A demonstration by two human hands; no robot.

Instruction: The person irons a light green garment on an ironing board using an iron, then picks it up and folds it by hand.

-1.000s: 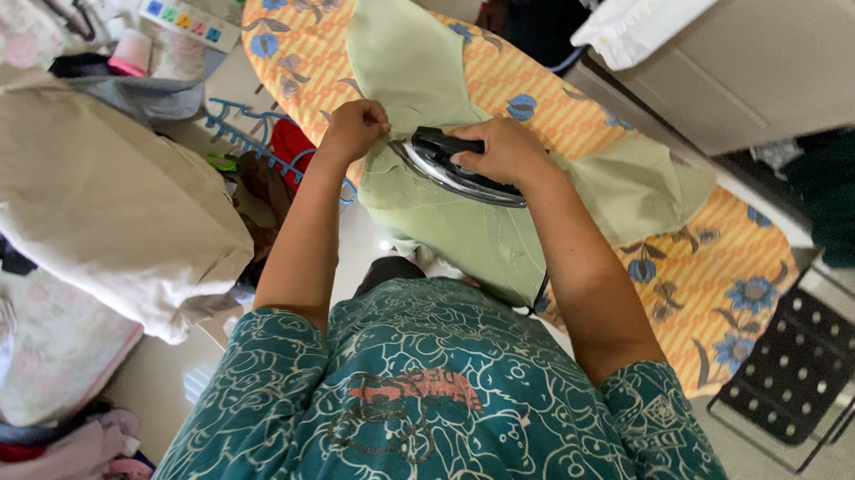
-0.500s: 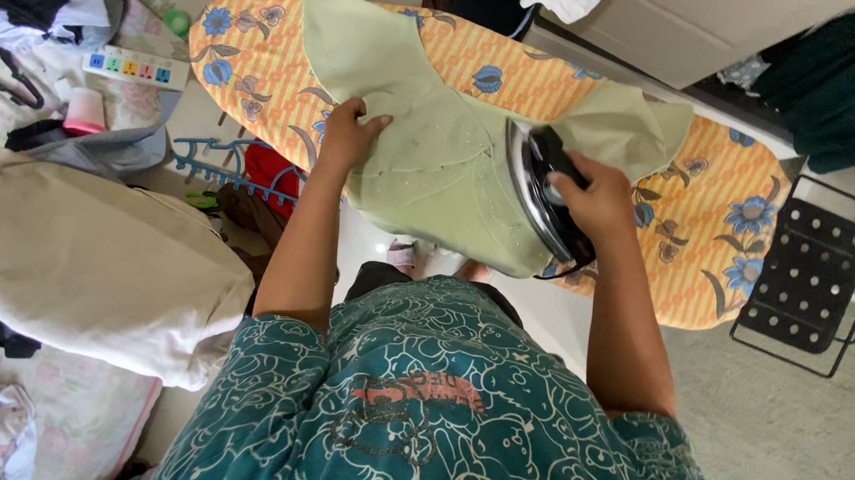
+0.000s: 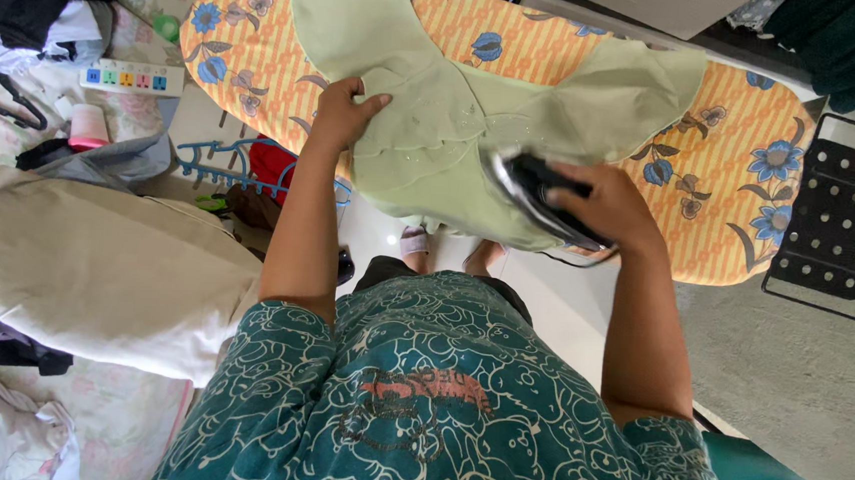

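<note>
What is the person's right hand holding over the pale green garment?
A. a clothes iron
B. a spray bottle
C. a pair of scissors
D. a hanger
A: the right hand grips the dark handle of a clothes iron resting on the pale green garment, while the left hand presses the cloth flat on the ironing board.

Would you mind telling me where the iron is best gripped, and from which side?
Probably by its dark handle, from above: the iron lies soleplate-down on the green garment, so the handle faces up. The right hand wraps it that way now, while the left hand pins the cloth.
</note>
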